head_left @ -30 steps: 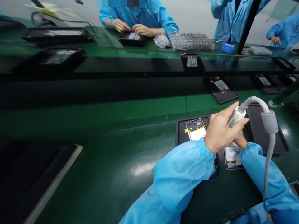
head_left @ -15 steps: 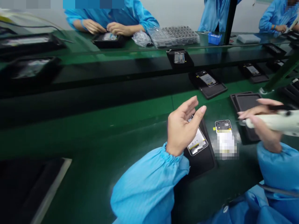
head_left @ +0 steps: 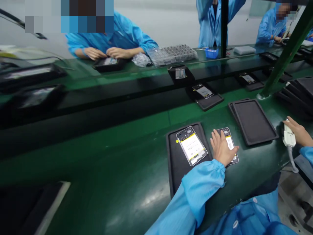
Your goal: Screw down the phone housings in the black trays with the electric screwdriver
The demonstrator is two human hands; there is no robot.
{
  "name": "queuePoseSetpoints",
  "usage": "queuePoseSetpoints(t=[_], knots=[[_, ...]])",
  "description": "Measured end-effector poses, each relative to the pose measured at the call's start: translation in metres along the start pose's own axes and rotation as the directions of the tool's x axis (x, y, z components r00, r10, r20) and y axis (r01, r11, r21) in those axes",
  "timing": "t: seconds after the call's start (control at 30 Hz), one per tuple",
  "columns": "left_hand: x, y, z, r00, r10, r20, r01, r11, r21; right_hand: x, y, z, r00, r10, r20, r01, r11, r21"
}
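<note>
Left hand [head_left: 221, 148]: palm down, fingers loosely spread and flat, gripping nothing, resting on the phone [head_left: 230, 141].
Phone: under that palm, on the bare bench [head_left: 137, 156] (only its right side shows).
Tray [head_left: 171, 156]: just left of the hand, with a second phone [head_left: 192, 145] in it.
Right hand [head_left: 299, 133]: well off to the right, curled around a white tool [head_left: 288, 137].
</note>
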State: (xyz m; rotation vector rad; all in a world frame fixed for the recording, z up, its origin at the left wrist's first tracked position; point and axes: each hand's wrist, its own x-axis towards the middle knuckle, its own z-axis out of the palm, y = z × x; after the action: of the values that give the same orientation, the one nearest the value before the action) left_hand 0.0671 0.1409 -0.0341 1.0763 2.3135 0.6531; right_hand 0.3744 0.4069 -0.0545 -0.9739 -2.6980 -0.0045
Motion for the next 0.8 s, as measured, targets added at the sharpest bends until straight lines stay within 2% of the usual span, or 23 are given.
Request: queuePoseSetpoints(t=[0.13,0.2,0.27,0.33,0.37,0.43,0.5,0.57,0.67,0.73,0.77,0.8], knots=[[0.001,0.005,0.003,0.999,-0.011,-0.039,0.011,1.0,0.0,0.026,-0.008,0.0,0.99,-0.104,0.097,0.117,0.982,-0.148],[0.002,0.007,-0.004,0.998,-0.023,-0.051,0.021,0.999,-0.051,0.032,-0.023,-0.008,0.993,-0.113,0.016,0.114,0.972,-0.207],[0.002,0.007,-0.012,0.995,-0.02,-0.094,0.005,0.988,-0.155,0.034,-0.047,-0.015,0.986,-0.072,-0.154,0.038,0.977,-0.211],[0.003,0.004,-0.017,0.989,-0.003,-0.148,-0.032,0.972,-0.235,0.034,-0.079,-0.018,0.973,-0.009,-0.229,-0.031,0.985,-0.171],[0.003,0.003,-0.019,0.986,0.006,-0.165,-0.047,0.968,-0.248,0.034,-0.095,-0.017,0.98,0.015,-0.198,-0.047,0.987,-0.157],[0.005,-0.001,-0.017,0.985,0.006,-0.172,-0.046,0.971,-0.233,0.037,-0.125,-0.014,0.998,0.029,-0.056,-0.037,0.987,-0.155],[0.004,-0.004,-0.013,0.984,-0.004,-0.177,-0.036,0.975,-0.221,0.04,-0.14,-0.01,0.998,0.028,0.049,-0.021,0.989,-0.145],[0.0,-0.007,-0.009,0.982,-0.005,-0.188,-0.034,0.978,-0.205,0.04,-0.134,-0.009,0.998,0.056,0.014,-0.054,0.992,-0.116],[-0.013,-0.014,-0.012,0.992,0.023,-0.128,-0.046,0.984,-0.173,0.03,-0.084,-0.006,0.975,0.099,-0.2,-0.112,0.992,-0.051],[-0.017,-0.021,-0.023,0.997,0.044,-0.066,-0.053,0.987,-0.15,0.019,-0.037,0.004,0.941,0.018,-0.339,-0.026,0.999,-0.019],[-0.015,-0.023,-0.034,0.996,0.056,-0.067,-0.065,0.988,-0.138,0.015,-0.015,0.013,0.917,-0.049,-0.396,0.049,0.999,-0.011],[-0.011,-0.022,-0.049,0.991,0.084,-0.106,-0.097,0.988,-0.124,0.012,0.002,0.023,0.91,-0.134,-0.392,0.141,0.99,-0.01]])
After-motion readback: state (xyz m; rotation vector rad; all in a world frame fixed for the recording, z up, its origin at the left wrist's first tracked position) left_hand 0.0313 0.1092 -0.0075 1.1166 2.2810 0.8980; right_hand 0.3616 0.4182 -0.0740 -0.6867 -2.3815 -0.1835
